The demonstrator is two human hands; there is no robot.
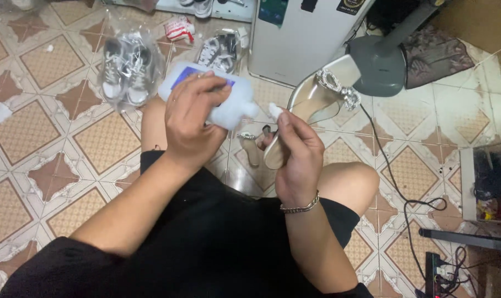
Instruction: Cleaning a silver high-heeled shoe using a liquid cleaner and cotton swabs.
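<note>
Seen from above, over bare knees and patterned floor tiles [52, 138]: bagged grey sneakers [128, 67] at far left. Left hand [192, 118] wrapped around a white plastic bottle [228, 105], tipped sideways. Right hand [297, 157] closed on a silver heeled sandal [316, 105] with a jewelled strap, a white cotton wad [274, 110] pinched at the thumb, just beside the bottle.

- The left hand [192, 118] is raised in front of the body, back of the hand up, fingers curled closed in a grip
- The right hand [297, 157] is beside it, fingers closed, thumb pointing up
- Both forearms are bare and come up from the lap
</note>
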